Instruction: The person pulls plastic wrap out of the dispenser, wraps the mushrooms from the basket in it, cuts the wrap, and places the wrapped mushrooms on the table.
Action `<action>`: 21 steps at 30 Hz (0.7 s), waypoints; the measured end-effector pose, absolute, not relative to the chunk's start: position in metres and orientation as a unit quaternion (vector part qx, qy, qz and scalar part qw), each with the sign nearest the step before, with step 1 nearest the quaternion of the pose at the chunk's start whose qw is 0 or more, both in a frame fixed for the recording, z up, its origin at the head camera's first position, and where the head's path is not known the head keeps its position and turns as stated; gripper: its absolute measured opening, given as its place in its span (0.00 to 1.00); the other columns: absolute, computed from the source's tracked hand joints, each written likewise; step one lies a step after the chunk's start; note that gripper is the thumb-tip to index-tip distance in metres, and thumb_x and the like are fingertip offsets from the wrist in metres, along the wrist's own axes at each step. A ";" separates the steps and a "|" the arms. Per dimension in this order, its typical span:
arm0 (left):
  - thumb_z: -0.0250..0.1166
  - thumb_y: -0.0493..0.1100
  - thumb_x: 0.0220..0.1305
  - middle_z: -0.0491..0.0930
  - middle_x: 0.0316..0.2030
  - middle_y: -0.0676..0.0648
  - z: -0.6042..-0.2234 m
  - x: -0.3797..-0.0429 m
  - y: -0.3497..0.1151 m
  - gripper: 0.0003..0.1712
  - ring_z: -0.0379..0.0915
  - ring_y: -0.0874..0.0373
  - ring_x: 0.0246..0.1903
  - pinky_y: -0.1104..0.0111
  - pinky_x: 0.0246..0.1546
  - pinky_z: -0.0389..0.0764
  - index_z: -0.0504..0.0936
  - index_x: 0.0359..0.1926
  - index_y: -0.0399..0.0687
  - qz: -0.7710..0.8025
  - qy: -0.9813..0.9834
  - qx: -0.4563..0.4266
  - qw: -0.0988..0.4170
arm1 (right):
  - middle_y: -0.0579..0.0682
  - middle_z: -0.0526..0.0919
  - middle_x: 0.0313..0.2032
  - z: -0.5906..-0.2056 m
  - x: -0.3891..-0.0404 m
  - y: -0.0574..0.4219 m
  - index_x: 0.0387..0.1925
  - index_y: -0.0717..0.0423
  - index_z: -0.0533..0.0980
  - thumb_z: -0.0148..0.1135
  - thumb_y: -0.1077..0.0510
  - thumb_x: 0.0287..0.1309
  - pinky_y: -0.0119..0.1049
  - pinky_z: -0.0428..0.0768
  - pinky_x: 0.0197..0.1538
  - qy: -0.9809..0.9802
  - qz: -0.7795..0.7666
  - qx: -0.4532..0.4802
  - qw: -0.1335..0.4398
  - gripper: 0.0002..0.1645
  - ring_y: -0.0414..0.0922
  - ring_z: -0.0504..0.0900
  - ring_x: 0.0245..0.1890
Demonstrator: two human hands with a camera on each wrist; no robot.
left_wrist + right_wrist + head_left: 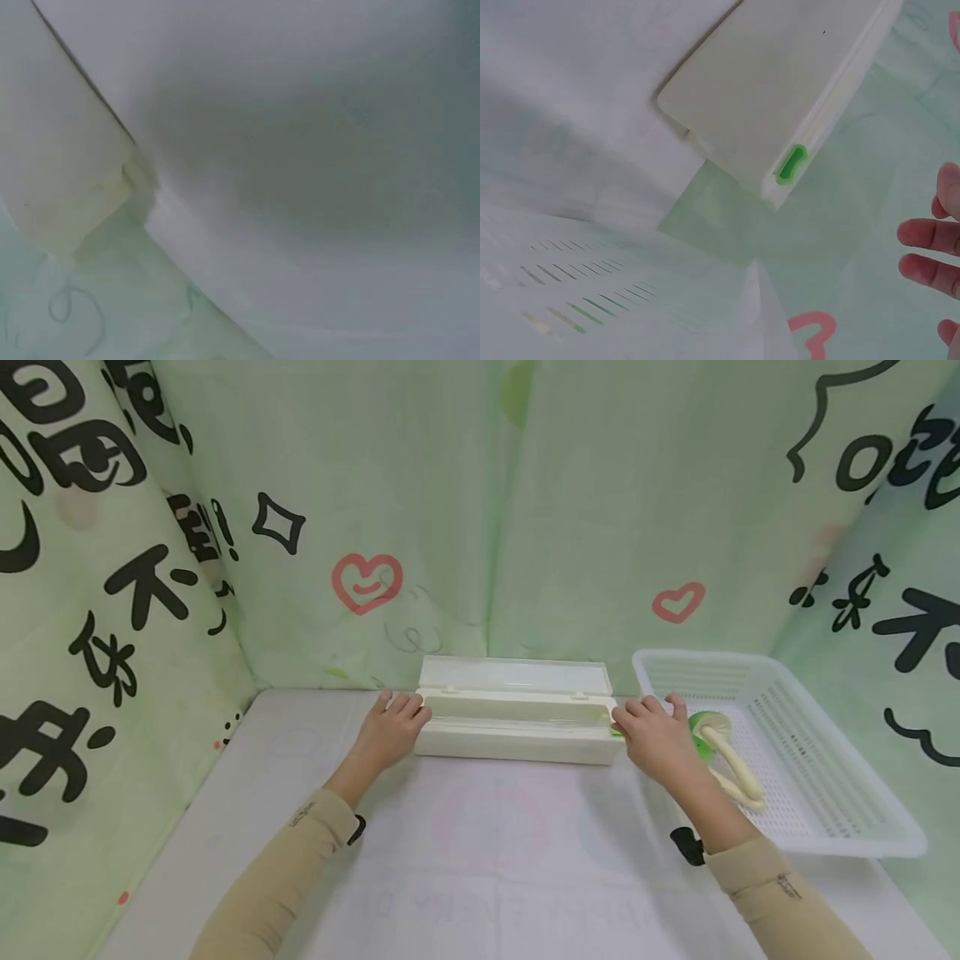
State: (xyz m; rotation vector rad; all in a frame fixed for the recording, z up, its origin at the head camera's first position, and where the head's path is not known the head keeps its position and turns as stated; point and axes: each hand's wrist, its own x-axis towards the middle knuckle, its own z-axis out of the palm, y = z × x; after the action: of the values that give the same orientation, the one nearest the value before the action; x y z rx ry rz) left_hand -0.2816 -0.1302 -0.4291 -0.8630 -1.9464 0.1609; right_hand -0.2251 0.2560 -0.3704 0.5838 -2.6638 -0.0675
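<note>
A long off-white box [517, 747], resembling a cling film dispenser, lies crosswise at the back of the table. Its hinged lid [517, 677] stands raised at the rear, and a clear strip runs along the opening. At the box's left end is my left hand [390, 722], fingertips right at the corner. My right hand [656, 735] is at the opposite end, its fingers overlapping that corner in the head view. In the right wrist view, its fingers [934, 236] are loosely spread, apart from the box. A small green piece [791, 164] sits on the box's right end. Both thumbs are largely hidden.
To the right stands a white plastic basket [862, 785] with slotted walls, holding green-and-cream pieces [731, 756] shaped like mushrooms. A white cloth [480, 860] covers the table. Pale green printed curtains [480, 510] enclose the back and sides, close behind the box.
</note>
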 end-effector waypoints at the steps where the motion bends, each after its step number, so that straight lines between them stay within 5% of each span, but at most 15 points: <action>1: 0.33 0.37 0.69 0.70 0.32 0.47 -0.428 -0.281 -0.130 0.20 0.67 0.51 0.33 0.57 0.40 0.66 0.71 0.28 0.46 0.062 -0.798 -0.355 0.483 | 0.47 0.69 0.26 -0.370 -0.224 0.256 0.29 0.55 0.71 0.57 0.59 0.57 0.58 0.54 0.50 -0.955 -0.020 0.209 0.208 0.05 0.50 0.68 0.36; 21: 0.32 0.36 0.70 0.69 0.29 0.46 -0.400 -0.263 -0.129 0.20 0.66 0.51 0.31 0.57 0.40 0.65 0.71 0.28 0.45 0.055 -0.791 -0.353 0.496 | 0.49 0.72 0.28 -0.356 -0.209 0.261 0.28 0.54 0.71 0.61 0.60 0.53 0.59 0.53 0.50 -0.947 -0.005 0.215 0.239 0.06 0.51 0.69 0.36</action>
State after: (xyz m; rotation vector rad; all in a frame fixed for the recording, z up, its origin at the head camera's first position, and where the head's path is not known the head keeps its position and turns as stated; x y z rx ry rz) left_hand -0.2634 -0.1286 -0.3996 -0.8555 -1.9163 0.1341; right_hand -0.2094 0.2611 -0.3561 0.5892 -2.5925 -0.0132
